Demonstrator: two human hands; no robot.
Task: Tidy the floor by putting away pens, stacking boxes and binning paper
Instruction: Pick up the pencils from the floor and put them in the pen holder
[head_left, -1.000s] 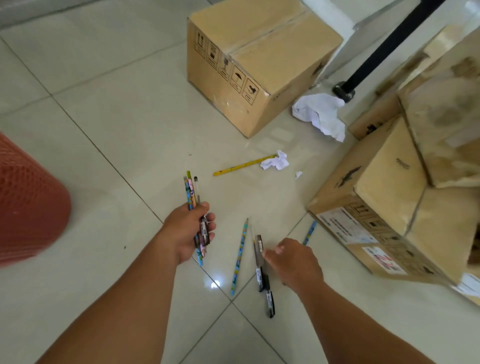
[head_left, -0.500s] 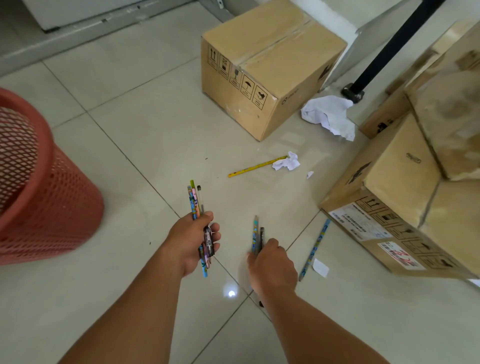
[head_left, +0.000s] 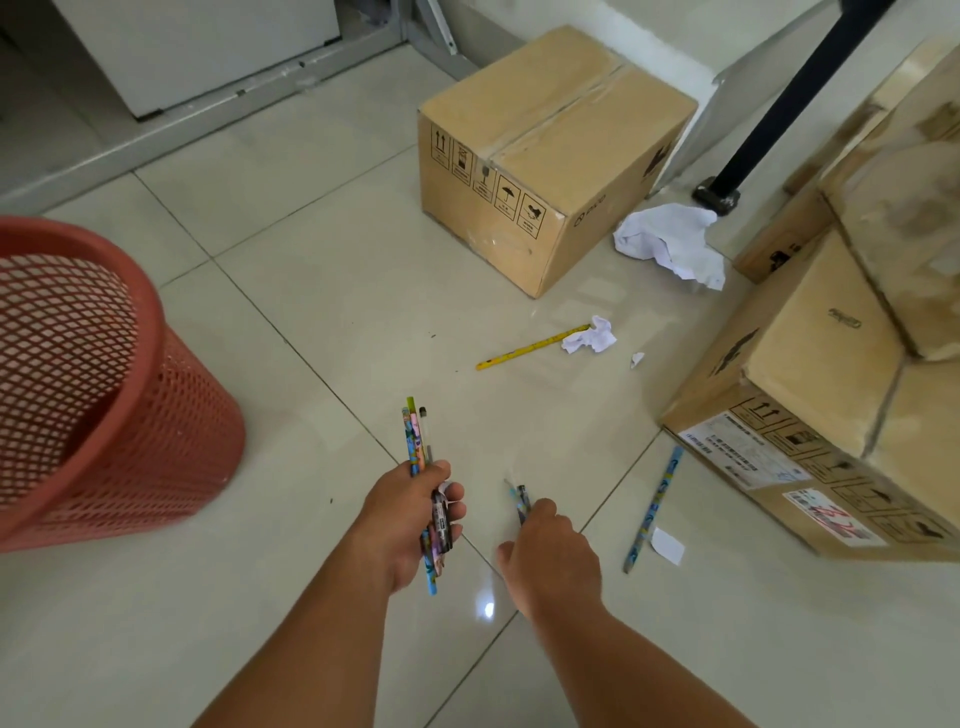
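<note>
Left hand (head_left: 402, 514) clenched round bundle of pens (head_left: 422, 457), tips sticking up past fingers. Right hand (head_left: 550, 553) grasping two more pens (head_left: 521, 503) just above floor (head_left: 311, 291). Red mesh bin (head_left: 93, 395) at left, tilted; inside shadowed, contents not discernible. Blue pen (head_left: 653, 512) and yellow pen (head_left: 530, 347) lie on floor. Crumpled paper (head_left: 670, 241) beside sealed cardboard box (head_left: 550, 156); small paper wad (head_left: 592, 336) touching yellow pen's end. Stacked boxes (head_left: 831, 415) at right, closed.

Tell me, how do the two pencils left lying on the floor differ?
The yellow pencil lies out in the open, one end touching a small crumpled paper; the blue patterned pencil lies beside the labelled box, near a white scrap. Both lie flat, unpicked.
</note>
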